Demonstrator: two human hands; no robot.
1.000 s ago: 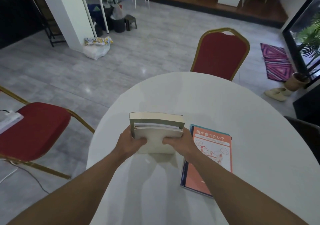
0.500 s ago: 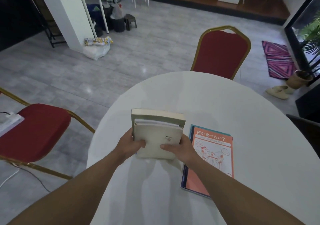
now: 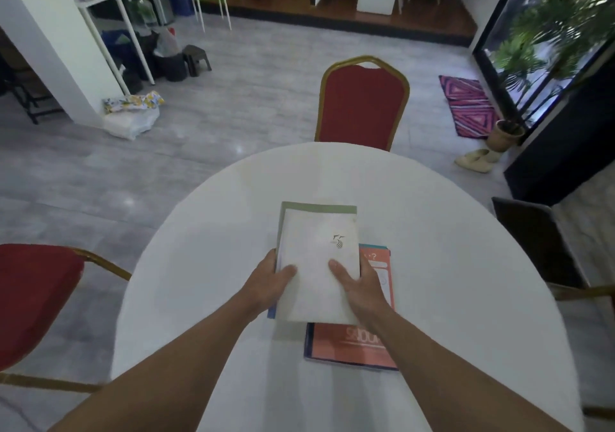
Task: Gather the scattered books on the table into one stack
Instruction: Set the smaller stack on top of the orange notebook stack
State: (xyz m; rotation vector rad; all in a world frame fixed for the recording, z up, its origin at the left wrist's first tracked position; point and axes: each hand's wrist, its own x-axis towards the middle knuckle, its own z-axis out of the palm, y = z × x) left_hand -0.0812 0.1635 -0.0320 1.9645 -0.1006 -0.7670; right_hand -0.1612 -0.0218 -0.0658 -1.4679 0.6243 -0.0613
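Tilted flat since before, two books (image 3: 317, 258) in both hands' grip overlap one orange book (image 3: 352, 345).

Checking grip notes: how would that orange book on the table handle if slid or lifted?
The orange book looks thin and flat, so probably light and slightly floppy. The white table looks glossy, so it would likely slide easily.

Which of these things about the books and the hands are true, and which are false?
1. Both hands hold the white book. True.
2. The orange book sits on top of the pile. False: it lies on the table, under the held books.
3. A green-edged book shows behind the white book. True.
4. The left hand rests flat on the table. False: it grips the books' left edge.
5. The right hand grips the right edge. True.
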